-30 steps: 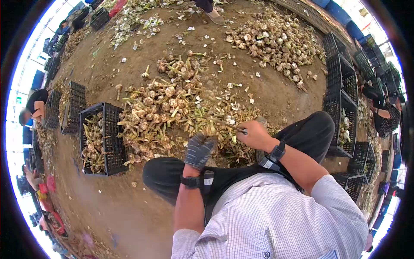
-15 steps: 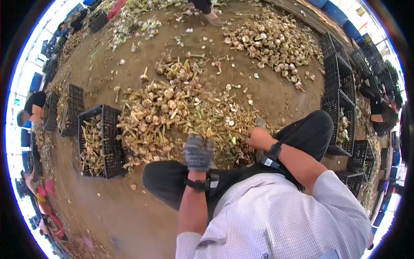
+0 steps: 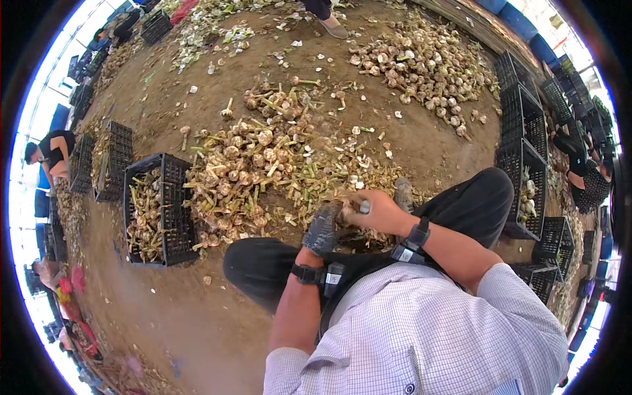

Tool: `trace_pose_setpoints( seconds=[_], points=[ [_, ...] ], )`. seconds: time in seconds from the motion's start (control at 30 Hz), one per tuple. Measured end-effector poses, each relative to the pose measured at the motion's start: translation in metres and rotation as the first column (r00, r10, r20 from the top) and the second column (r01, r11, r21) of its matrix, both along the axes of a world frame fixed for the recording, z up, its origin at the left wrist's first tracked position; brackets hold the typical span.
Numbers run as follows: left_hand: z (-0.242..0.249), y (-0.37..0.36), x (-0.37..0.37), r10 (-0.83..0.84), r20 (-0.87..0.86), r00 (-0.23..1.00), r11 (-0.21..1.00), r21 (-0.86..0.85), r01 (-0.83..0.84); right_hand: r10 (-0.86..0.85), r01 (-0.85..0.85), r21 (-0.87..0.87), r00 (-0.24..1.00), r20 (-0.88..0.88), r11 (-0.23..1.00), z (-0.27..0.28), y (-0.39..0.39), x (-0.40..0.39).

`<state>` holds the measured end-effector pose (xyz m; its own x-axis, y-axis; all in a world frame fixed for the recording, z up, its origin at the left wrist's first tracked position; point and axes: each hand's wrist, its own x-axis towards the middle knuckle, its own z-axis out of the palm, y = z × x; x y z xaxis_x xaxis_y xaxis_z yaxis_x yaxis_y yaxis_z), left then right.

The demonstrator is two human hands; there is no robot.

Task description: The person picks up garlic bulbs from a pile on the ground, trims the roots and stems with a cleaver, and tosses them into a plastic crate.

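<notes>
My left hand (image 3: 320, 230), in a dark grey knit glove, is closed around a garlic bulb (image 3: 345, 209) in front of my lap. My bare right hand (image 3: 383, 212) comes up against that bulb from the right, its fingers curled round a small grey object (image 3: 365, 207) whose kind I cannot tell. Just beyond both hands lies a heap of garlic with stems (image 3: 240, 161). Cut stems and loose skins (image 3: 336, 168) spread over the ground to its right, close to my shoe (image 3: 403, 192).
A black crate (image 3: 179, 217) holding stemmed garlic stands left of the heap. Trimmed bulbs form a larger pile (image 3: 428, 66) at the far right. Black crates (image 3: 520, 191) line the right side. A person's shoe (image 3: 334, 27) is at the top; another person (image 3: 56, 155) works at far left.
My right hand has moved left and up from the trimmings to meet my left hand. The left hand has turned and shifted slightly right, the garlic bulb now showing between both.
</notes>
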<state>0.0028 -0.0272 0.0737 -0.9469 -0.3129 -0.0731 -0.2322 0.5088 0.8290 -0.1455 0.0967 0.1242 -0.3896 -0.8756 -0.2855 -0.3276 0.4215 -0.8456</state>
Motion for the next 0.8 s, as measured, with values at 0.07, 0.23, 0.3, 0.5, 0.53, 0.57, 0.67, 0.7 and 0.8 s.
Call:
trace_pose_setpoints(
  seconds=[0.07, 0.23, 0.3, 0.5, 0.53, 0.57, 0.67, 0.7, 0.8],
  points=[
    [0.001, 0.008, 0.002, 0.259, -0.032, 0.965, 0.639, 0.755, -0.146, -0.141, 0.132, 0.08, 0.983, 0.12, 0.988, -0.002, 0.0, -0.011],
    [0.009, 0.014, -0.013, 0.268, -0.141, 0.953, 0.76, 0.639, -0.119, -0.214, 0.18, 0.119, 0.88, 0.424, 0.977, 0.005, -0.006, -0.017],
    [0.008, 0.011, -0.015, 0.316, -0.146, 0.938, 0.721, 0.679, -0.137, -0.211, 0.189, 0.093, 0.866, 0.453, 0.978, 0.012, -0.011, -0.013],
    [0.006, 0.011, -0.011, 0.366, -0.061, 0.928, 0.677, 0.702, -0.221, -0.017, 0.021, 0.079, 0.999, -0.049, 0.997, 0.03, 0.002, -0.017],
    [0.005, 0.008, -0.009, 0.299, -0.076, 0.951, 0.765, 0.614, -0.192, 0.046, -0.033, 0.108, 0.992, -0.119, 0.994, 0.036, 0.007, -0.016],
    [0.003, 0.005, -0.007, 0.225, -0.083, 0.971, 0.842, 0.518, -0.151, 0.069, -0.065, 0.027, 0.978, -0.195, 0.998, 0.033, 0.012, -0.014],
    [-0.028, 0.007, -0.007, 0.167, -0.12, 0.979, 0.887, 0.452, -0.096, 0.08, -0.139, -0.123, 0.916, -0.393, 0.983, 0.028, 0.021, -0.01],
    [-0.034, 0.007, -0.006, 0.159, -0.142, 0.977, 0.905, 0.415, -0.087, 0.104, -0.152, -0.082, 0.901, -0.421, 0.985, 0.028, 0.021, -0.009],
    [-0.047, 0.01, -0.001, 0.176, -0.175, 0.969, 0.909, 0.407, -0.091, 0.166, -0.179, 0.017, 0.87, -0.464, 0.984, 0.029, 0.019, -0.007]
  ],
)
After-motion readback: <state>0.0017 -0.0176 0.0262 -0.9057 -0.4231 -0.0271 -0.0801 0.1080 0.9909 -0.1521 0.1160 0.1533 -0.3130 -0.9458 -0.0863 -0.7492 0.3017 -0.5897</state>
